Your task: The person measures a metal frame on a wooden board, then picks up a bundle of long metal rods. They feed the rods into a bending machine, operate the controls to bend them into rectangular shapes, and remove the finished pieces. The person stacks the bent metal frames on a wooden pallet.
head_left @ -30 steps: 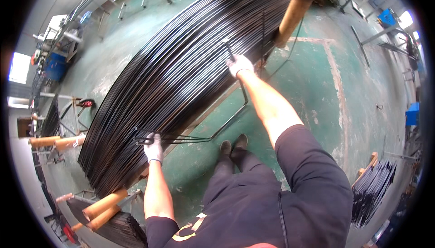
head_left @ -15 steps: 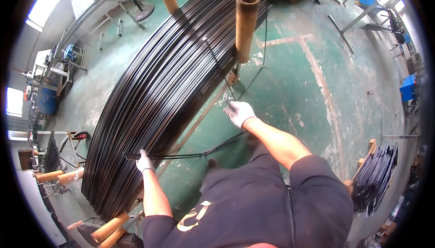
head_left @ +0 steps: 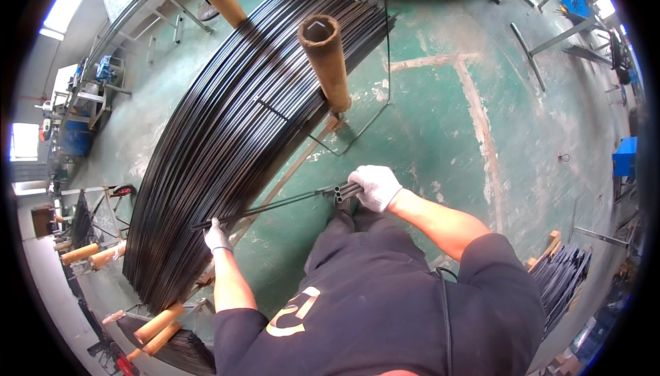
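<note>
Two gloved hands [head_left: 377, 187] and at least six brown tubes [head_left: 327, 73] show.

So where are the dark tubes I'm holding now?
In the head view, the dark tubes run from your left hand, at the edge of the rod pile, to your right hand, just right of centre.

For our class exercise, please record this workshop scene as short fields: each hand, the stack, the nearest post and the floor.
Left hand: white-gloved, grip closed on dark metal tubes
Right hand: white-gloved, grip closed around tubes, hollow ends protruding leftward
Stack of long dark rods: ahead and to the person's left
Hollow tan post: beside the stack's right edge
Green floor: scuffed, with a pale strip
</note>
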Tool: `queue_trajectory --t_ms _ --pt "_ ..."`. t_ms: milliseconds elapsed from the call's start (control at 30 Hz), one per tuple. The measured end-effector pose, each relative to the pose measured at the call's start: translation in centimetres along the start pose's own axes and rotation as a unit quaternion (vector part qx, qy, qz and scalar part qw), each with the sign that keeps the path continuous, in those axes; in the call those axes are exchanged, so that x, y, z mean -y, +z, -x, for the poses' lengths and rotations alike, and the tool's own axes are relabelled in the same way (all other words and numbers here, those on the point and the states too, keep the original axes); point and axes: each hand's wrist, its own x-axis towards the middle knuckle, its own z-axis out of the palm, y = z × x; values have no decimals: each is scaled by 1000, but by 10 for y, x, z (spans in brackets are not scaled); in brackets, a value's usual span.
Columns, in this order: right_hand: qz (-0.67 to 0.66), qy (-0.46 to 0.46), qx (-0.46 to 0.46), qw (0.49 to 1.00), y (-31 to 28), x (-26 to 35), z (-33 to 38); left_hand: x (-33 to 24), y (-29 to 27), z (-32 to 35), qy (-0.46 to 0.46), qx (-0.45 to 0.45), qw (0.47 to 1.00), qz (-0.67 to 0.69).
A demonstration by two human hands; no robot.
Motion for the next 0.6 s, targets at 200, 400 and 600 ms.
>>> queue_trajectory --t_ms 200,400,600 --pt "14 13 -56 998 -71 -65 -28 -17 133 84 -13 36 996 76" --pt "0 127 -192 973 -124 -165 -78 -14 223 145 119 236 964 28" --pt "50 275 -205 938 -169 -261 -150 -10 317 167 138 164 977 -22"
